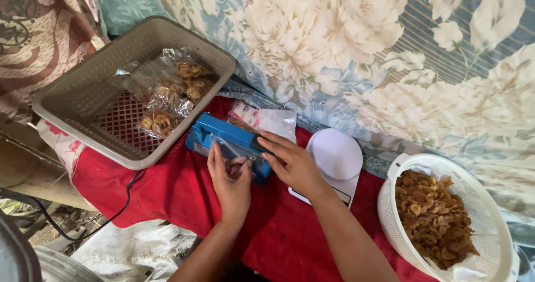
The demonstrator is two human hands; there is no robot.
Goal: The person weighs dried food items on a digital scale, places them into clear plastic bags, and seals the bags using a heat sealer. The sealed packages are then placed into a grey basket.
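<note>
— Fingers point(222, 160) of the left hand point(231, 181) pinch what?

— They hold the near edge of a clear plastic bag point(278, 121) lying across the blue heat sealer point(225, 142). The right hand point(292, 162) presses flat on the sealer's arm, fingers point(267, 142) spread, gripping nothing.

— How does the sealer look?

— Bright blue, long and narrow, on the red tabletop point(184, 193), mid-scene. Left, touching it, stands a grey basket point(83, 92) of filled bags; right, a white scale point(334, 154) and, further right, a white colander point(490, 226) of brown chips.

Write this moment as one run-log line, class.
left hand: on clear bag in sealer | right hand: pressing blue sealer arm | grey basket: sealed snack bags | white colander: loose chips
</note>
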